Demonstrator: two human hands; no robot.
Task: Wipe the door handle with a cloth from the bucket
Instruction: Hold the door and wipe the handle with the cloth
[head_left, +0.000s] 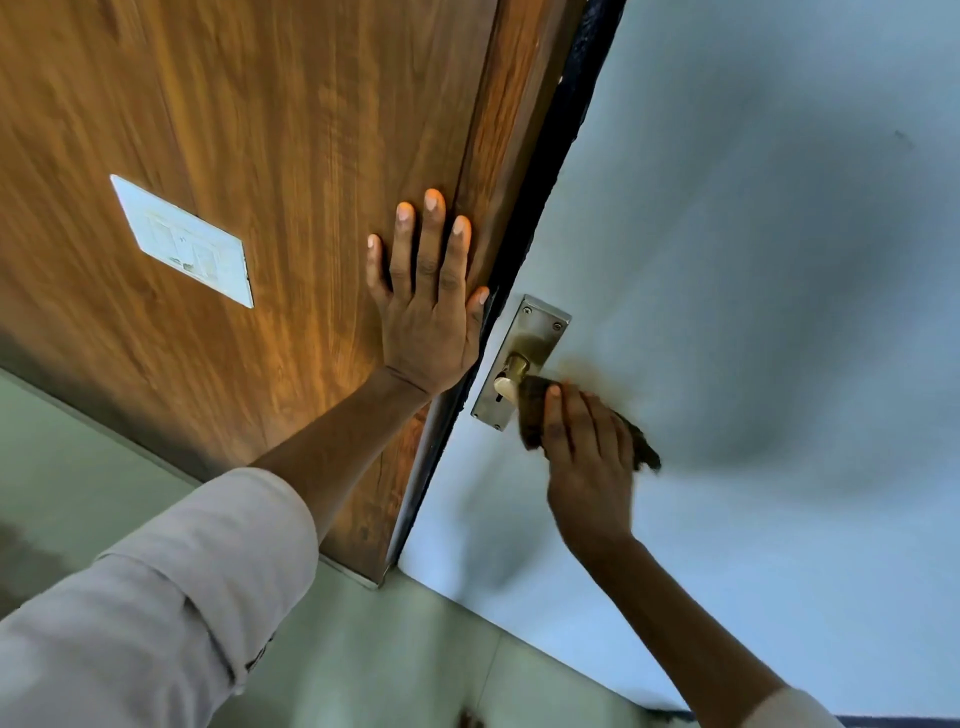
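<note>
Wood-grain panelling (234, 130) carried a white switch plate (182, 241) at the left. Beside it, the left hand (428, 306) lay open and flat against the wood, fingers spread. Right of the dark door edge, the right hand (589, 467) gripped a brown cloth (535, 410), pressed around the brass door handle (511, 374) on its metal plate (535, 332).

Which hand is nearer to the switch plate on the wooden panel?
Left. The left hand lies flat and open on the wooden panel, just right of the switch plate. The right hand is farther right, across the dark gap, holding the cloth at the door handle.
</note>
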